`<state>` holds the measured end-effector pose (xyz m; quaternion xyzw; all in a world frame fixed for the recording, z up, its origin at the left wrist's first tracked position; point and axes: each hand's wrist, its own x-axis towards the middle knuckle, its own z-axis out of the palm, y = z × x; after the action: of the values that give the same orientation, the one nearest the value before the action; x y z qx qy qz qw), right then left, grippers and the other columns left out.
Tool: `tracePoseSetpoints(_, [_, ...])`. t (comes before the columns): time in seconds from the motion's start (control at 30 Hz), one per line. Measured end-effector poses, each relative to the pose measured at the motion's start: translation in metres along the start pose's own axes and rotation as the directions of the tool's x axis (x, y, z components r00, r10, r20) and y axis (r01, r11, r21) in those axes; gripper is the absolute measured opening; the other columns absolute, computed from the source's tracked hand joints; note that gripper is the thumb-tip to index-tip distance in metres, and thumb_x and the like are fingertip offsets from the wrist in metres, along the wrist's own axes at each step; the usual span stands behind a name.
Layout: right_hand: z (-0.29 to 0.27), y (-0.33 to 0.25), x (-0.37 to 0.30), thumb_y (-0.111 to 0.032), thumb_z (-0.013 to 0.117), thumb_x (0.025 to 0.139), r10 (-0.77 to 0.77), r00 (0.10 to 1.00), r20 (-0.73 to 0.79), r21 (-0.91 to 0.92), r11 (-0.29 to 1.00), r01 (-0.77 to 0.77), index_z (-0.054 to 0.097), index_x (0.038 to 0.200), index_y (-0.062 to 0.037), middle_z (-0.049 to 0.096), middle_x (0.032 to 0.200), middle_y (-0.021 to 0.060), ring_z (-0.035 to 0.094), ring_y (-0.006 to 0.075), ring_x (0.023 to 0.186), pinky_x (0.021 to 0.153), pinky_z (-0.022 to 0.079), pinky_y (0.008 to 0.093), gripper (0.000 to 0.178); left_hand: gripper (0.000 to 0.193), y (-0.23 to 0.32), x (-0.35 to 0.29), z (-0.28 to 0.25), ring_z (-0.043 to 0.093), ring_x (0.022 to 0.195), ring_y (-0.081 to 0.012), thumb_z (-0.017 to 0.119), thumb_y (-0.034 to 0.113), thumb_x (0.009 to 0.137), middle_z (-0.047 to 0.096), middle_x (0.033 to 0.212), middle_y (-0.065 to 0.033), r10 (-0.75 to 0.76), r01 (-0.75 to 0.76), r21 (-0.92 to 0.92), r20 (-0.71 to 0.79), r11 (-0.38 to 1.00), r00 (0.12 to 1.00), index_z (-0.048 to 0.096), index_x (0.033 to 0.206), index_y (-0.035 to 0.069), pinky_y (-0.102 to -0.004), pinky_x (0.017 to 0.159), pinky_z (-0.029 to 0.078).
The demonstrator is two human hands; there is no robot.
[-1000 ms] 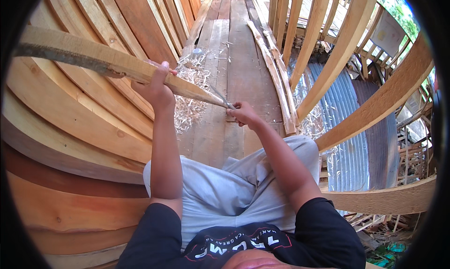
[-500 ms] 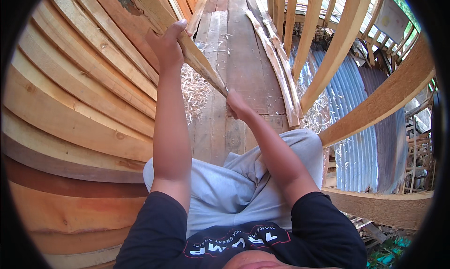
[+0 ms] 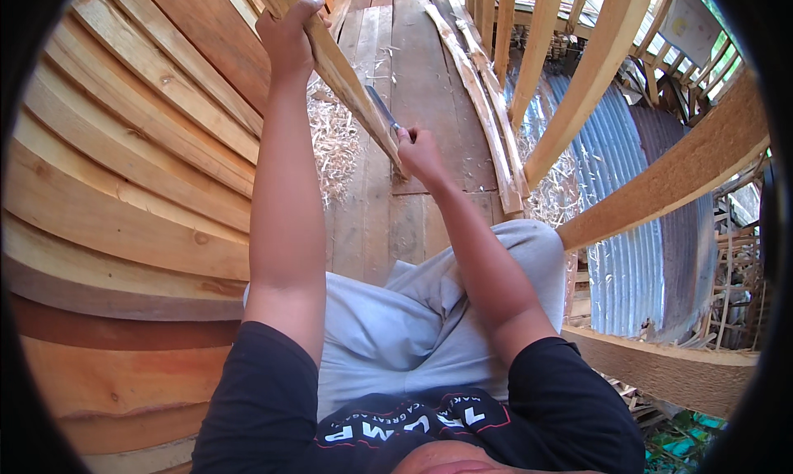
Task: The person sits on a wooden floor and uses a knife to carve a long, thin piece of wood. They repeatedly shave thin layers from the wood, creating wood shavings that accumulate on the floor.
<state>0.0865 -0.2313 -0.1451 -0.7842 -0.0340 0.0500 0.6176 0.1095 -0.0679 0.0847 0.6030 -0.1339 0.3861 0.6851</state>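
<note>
My left hand [image 3: 287, 38] grips a long wooden strip [image 3: 345, 79] near its upper part. The strip slants from the top left down toward the floor in front of me, its lower end just left of my right wrist. In my right hand [image 3: 420, 153] is a knife [image 3: 381, 106], its handle mostly hidden by my fingers. The grey blade points up and to the left, close along the strip's right side; whether it touches the wood I cannot tell.
Curly wood shavings [image 3: 332, 139] lie on the plank floor [image 3: 425, 69]. Two long pale sticks [image 3: 479, 94] rest along its right side. Stacked boards [image 3: 124, 193] line my left. Wooden railing posts [image 3: 591, 81] stand at right, with corrugated metal sheets [image 3: 615, 218] beyond them.
My right hand has turned, and the knife blade now shows beside the strip, pointing away from me. My left hand and the strip have shifted slightly up and left.
</note>
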Motion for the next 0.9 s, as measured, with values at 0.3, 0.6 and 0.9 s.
tracePoseSetpoints(0.3, [-0.002,0.021,0.003,-0.017,0.069,0.086,0.204,0.949,0.242,0.269,0.925,-0.268,0.063,0.098,0.0022,0.060,0.072,0.0063,0.058,0.0160,0.059,0.048,0.043,0.0320,0.023,0.028,-0.005,0.002,0.017,0.063,0.060,-0.0185,0.074,0.014,0.073,0.061,0.072,-0.0078,0.035,-0.035,0.022,-0.034,0.999,0.999,0.062,0.090,-0.004,-0.0313,0.058,0.054])
tracePoseSetpoints(0.6, [-0.001,0.050,-0.002,-0.022,0.057,0.095,0.361,0.842,0.401,0.224,0.853,-0.472,0.058,0.093,-0.0055,0.051,0.063,0.0031,0.046,0.0107,0.046,0.039,0.032,0.0290,0.017,0.028,-0.010,0.004,0.023,0.065,0.062,-0.0200,0.075,0.008,0.073,0.066,0.079,-0.0120,0.093,-0.081,0.090,-0.135,0.993,0.987,0.060,0.091,-0.007,-0.0310,0.058,0.053])
tracePoseSetpoints(0.9, [0.007,0.062,0.003,-0.037,0.040,0.098,0.504,0.731,0.460,0.136,0.773,-0.619,0.051,0.081,-0.0089,0.043,0.060,0.0022,0.035,0.0127,0.043,0.040,0.031,0.0313,0.035,0.031,-0.019,0.013,0.015,0.064,0.067,-0.0190,0.073,0.008,0.073,0.065,0.083,-0.0101,0.209,-0.191,0.146,-0.115,0.971,0.971,0.061,0.098,-0.007,-0.0314,0.060,0.054])
